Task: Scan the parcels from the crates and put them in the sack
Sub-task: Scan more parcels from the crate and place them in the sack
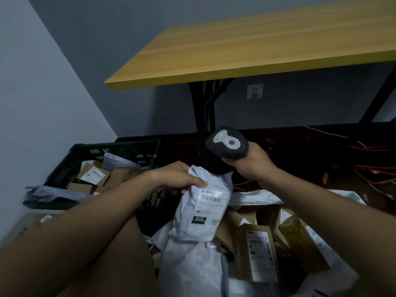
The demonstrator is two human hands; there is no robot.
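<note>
Head view looks down over both forearms toward a dim corner of a room. Left hand [180, 179] grips the upper end of a white poly mailer parcel [203, 211]: the thumb lies across the front of the bag near its top left edge, and the other fingers [177, 190] curl round behind the crumpled top, so the parcel hangs down from the fingers with its printed shipping label [209, 209] facing the camera. The label sits just below and to the right of the thumb tip, uncovered. Right hand [250, 161] is clenched round the handle of a dark handheld scanner [227, 143], whose head rises above the fist, up and to the right of the parcel's top, apart from it.

Below the held parcel the white sack [257, 197] lies open, with brown cardboard boxes [259, 251] and another white mailer [192, 266] inside it. To the left stands a dark plastic crate [115, 150] holding more small cardboard boxes and grey mailers; a grey mailer [53, 195] drapes over its near edge. Beyond the hands a yellow wooden surface [246, 46] stands on black legs, with a wall socket [255, 91] under it and orange cables [375, 168] on the floor to the right.
</note>
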